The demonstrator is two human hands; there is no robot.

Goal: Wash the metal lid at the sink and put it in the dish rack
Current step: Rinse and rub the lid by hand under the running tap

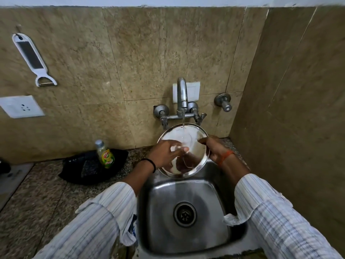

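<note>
The round metal lid (194, 144) is held tilted over the back of the steel sink (160, 206), under the tap (182, 94). A thin stream of water falls from the tap onto its upper part. My right hand (214, 147) grips the lid's right rim. My left hand (169, 154) lies flat against the lid's shiny face, with white foam on its fingers. The lid reflects the hand. No dish rack is in view.
A dish soap bottle (105, 154) stands on a black tray (87, 169) left of the sink on the speckled counter (43, 195). A peeler (32, 58) hangs on the tiled wall, above a socket (20, 107). A side wall (291, 109) closes the right.
</note>
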